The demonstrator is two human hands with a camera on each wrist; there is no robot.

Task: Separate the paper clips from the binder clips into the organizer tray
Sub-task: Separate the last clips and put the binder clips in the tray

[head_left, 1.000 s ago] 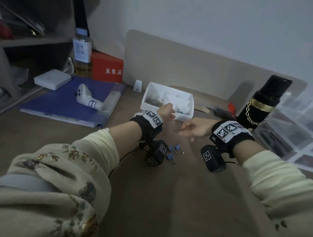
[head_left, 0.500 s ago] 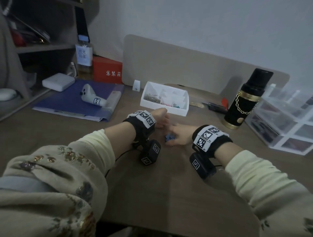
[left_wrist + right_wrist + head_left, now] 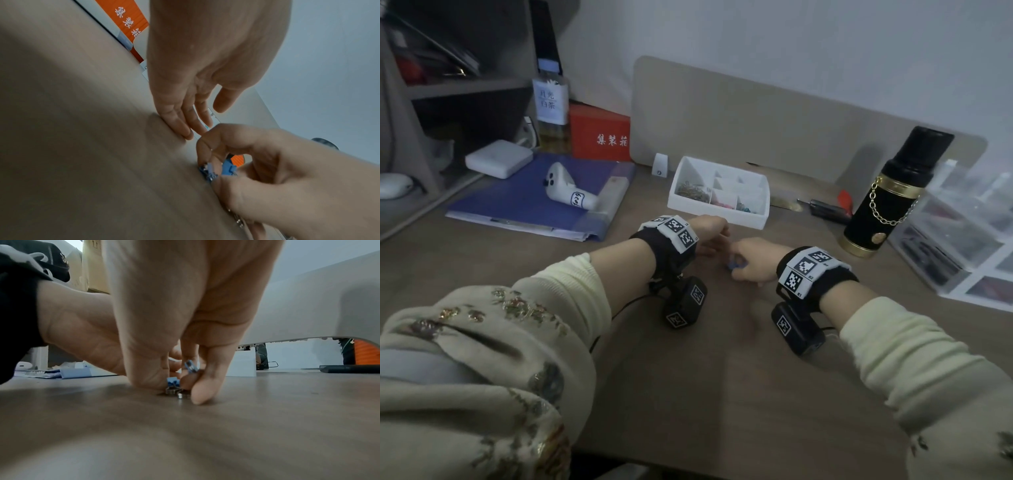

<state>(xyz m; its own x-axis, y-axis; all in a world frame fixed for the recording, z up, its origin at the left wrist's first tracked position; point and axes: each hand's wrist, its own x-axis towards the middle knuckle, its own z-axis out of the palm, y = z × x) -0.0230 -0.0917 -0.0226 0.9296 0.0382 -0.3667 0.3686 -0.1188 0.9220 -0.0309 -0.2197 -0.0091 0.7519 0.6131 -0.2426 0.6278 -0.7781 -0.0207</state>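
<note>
Blue binder clips on tabletop, just in front of white tray. Right hand down on them, grip clamped, fingers curled round 2 clips. Left hand just beside, grip apart, straight fingertips touching tabletop. Paper clips piled in tray's left compartment. Black flask right of tray.

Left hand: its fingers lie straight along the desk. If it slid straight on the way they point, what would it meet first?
Probably the white organizer tray. In the head view the left hand points away from the person, and the tray's near wall lies just beyond it. The depth between them is unclear.
</note>
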